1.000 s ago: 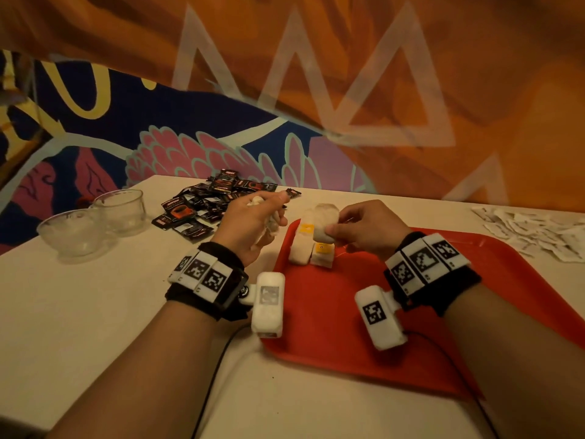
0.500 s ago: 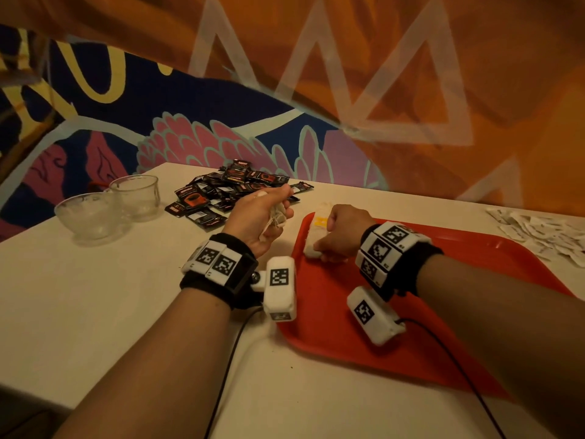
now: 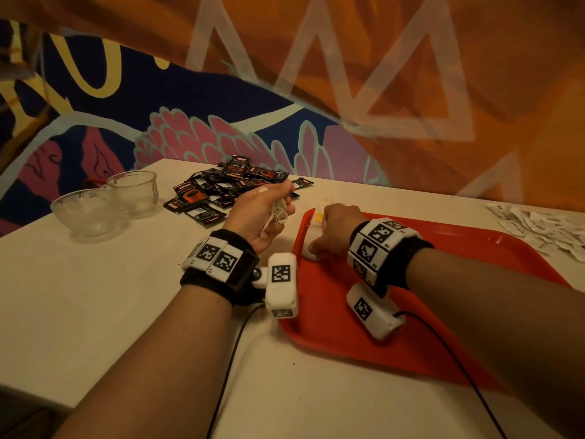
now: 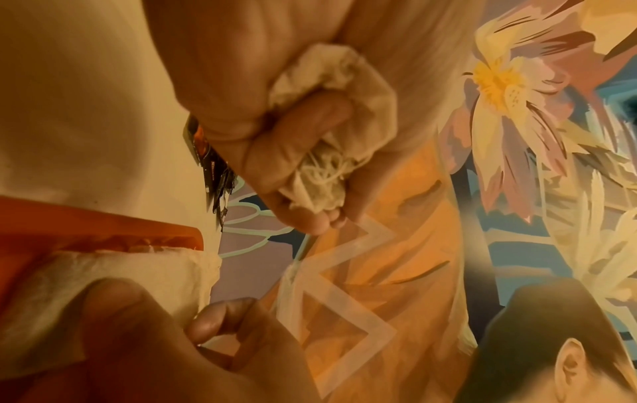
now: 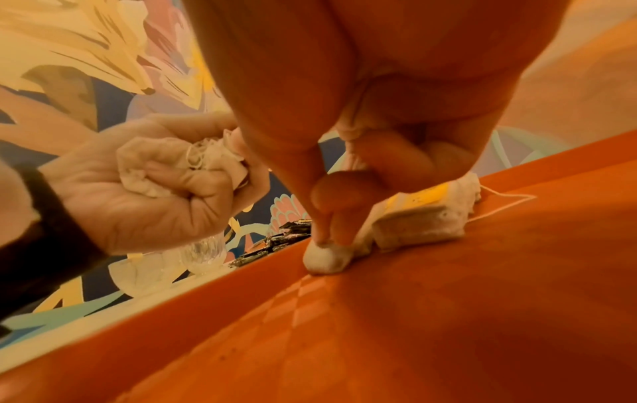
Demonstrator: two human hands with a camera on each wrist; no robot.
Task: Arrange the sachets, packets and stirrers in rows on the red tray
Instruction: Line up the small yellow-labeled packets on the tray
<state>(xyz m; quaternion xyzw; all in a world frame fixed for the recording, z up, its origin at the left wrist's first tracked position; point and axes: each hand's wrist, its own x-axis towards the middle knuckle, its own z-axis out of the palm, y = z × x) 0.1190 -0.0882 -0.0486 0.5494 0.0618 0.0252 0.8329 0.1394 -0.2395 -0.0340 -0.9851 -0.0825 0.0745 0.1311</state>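
The red tray [image 3: 443,280] lies on the white table in front of me. My right hand [image 3: 329,232] is down at the tray's far left corner. Its thumb and forefinger pinch the end of a white tea bag [image 5: 324,259] that lies on the tray floor. Right beside it lies another tea bag with a yellow tag [image 5: 424,218], string trailing. My left hand [image 3: 262,213] hovers just left of the tray, fist curled round a crumpled bunch of tea bags [image 4: 331,90] with tangled strings.
A heap of dark sachets [image 3: 234,188] lies beyond my left hand. Two glass bowls [image 3: 85,210] stand at the far left. White packets [image 3: 544,229] are scattered at the far right past the tray. Cables [image 3: 228,375] run from both wrists toward me.
My right hand has brought the tea bag it held up down onto the tray's far left corner beside the others. The left hand has kept its bunch and barely moved.
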